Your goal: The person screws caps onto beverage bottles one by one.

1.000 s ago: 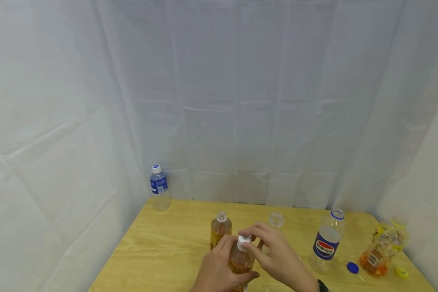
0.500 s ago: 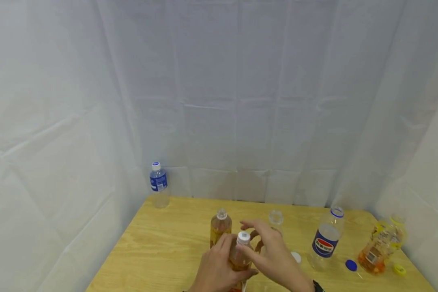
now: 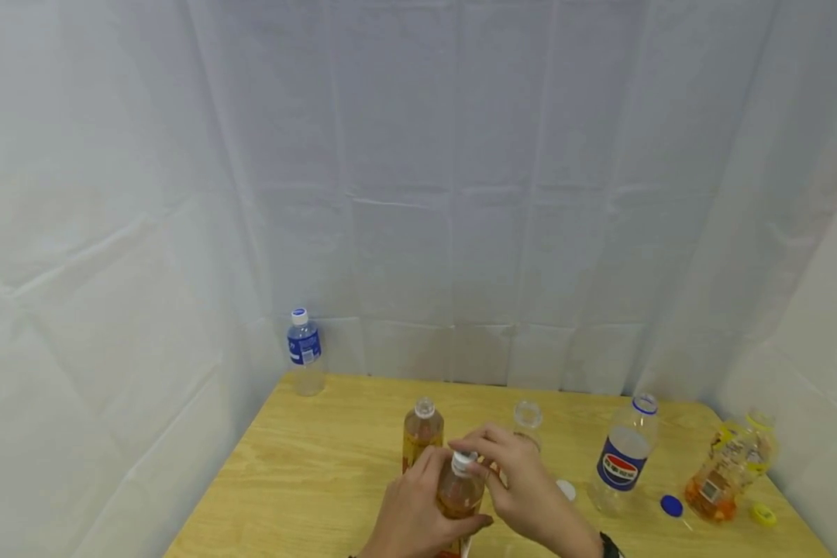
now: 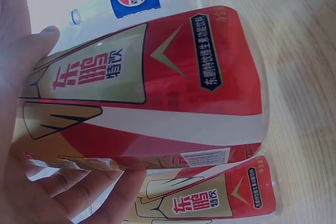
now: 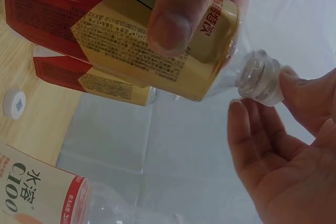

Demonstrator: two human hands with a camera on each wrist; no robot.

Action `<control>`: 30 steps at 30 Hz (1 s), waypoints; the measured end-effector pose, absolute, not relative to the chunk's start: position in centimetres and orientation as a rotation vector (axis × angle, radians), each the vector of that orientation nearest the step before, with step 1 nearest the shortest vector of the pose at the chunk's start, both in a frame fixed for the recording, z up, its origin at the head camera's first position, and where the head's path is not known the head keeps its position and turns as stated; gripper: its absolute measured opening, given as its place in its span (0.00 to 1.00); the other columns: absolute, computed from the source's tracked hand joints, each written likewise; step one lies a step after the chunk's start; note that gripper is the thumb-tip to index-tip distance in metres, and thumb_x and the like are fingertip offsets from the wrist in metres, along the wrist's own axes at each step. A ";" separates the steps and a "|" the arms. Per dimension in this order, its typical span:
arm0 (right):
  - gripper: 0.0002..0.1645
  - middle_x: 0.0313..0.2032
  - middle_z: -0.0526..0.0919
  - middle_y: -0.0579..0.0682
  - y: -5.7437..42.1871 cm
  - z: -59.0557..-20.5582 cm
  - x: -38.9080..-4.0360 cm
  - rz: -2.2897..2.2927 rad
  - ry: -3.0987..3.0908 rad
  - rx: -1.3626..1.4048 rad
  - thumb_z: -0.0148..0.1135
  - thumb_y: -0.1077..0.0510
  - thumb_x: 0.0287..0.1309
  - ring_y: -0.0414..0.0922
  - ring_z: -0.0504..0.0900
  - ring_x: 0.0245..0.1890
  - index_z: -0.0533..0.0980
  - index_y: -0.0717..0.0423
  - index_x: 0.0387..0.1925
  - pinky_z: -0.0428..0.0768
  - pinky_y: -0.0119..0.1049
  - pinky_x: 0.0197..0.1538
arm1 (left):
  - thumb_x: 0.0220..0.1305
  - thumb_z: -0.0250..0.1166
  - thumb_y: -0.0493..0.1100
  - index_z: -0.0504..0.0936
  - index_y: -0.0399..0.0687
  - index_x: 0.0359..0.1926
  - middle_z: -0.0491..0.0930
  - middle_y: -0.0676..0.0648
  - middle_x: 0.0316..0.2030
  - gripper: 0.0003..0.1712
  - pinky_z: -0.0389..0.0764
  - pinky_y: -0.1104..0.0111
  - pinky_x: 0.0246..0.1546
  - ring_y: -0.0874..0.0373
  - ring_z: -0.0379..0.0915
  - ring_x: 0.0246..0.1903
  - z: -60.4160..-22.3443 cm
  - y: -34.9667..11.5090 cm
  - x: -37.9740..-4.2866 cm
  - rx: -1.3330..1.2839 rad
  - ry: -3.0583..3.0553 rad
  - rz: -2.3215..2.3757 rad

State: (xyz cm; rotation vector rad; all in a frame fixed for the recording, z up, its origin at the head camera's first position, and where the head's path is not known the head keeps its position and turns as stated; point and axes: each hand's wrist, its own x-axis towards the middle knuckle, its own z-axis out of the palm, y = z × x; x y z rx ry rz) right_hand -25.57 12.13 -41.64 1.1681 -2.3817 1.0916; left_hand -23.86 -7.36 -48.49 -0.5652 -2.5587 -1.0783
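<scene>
Low in the head view, my left hand (image 3: 413, 504) grips a drink bottle (image 3: 458, 494) around its body. Its red, white and gold label fills much of the left wrist view, thumb on one side and fingers on the other. With thumb and fingers, my right hand (image 3: 523, 490) pinches the white cap (image 3: 463, 463) at the bottle's mouth. In the right wrist view the thumb and a fingertip lie against the side of that cap (image 5: 273, 83). A second bottle (image 3: 421, 434) with the same label stands just behind, its mouth uncapped.
A capped blue-label bottle (image 3: 304, 349) stands at the back left. Behind my right hand is a clear bottle (image 3: 528, 418). Rightward stand a cola bottle (image 3: 621, 461) and an amber-bottomed bottle (image 3: 714, 492). White (image 3: 566, 490), blue (image 3: 671, 506) and yellow caps (image 3: 763, 514) lie on the table.
Half a second ago my right fingers were spread off the cap, showing its top; now they have closed over it again. My left hand keeps its grip on the bottle.
</scene>
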 end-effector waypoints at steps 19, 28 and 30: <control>0.14 0.48 0.85 0.44 13.0 -41.2 -26.3 1.170 -2.284 1.389 0.63 0.63 0.72 0.40 0.85 0.48 0.82 0.49 0.55 0.86 0.37 0.47 | 0.57 0.72 0.74 0.71 0.63 0.70 0.80 0.56 0.49 0.45 0.82 0.71 0.32 0.69 0.80 0.38 -49.1 -7.6 -24.3 -0.695 -2.506 -1.129; 0.20 0.51 0.85 0.48 13.2 -40.9 -26.2 1.204 -2.206 1.499 0.59 0.73 0.70 0.45 0.85 0.51 0.83 0.52 0.57 0.87 0.39 0.50 | 0.59 0.75 0.67 0.66 0.72 0.75 0.81 0.57 0.56 0.46 0.84 0.70 0.39 0.67 0.81 0.46 -48.6 -8.3 -24.4 -0.817 -2.535 -1.428; 0.20 0.52 0.85 0.48 13.3 -40.8 -26.2 1.215 -2.224 1.510 0.59 0.71 0.72 0.45 0.85 0.53 0.83 0.52 0.58 0.86 0.39 0.52 | 0.60 0.76 0.64 0.64 0.74 0.76 0.80 0.57 0.60 0.47 0.84 0.69 0.42 0.66 0.81 0.49 -48.5 -8.5 -24.5 -0.860 -2.539 -1.514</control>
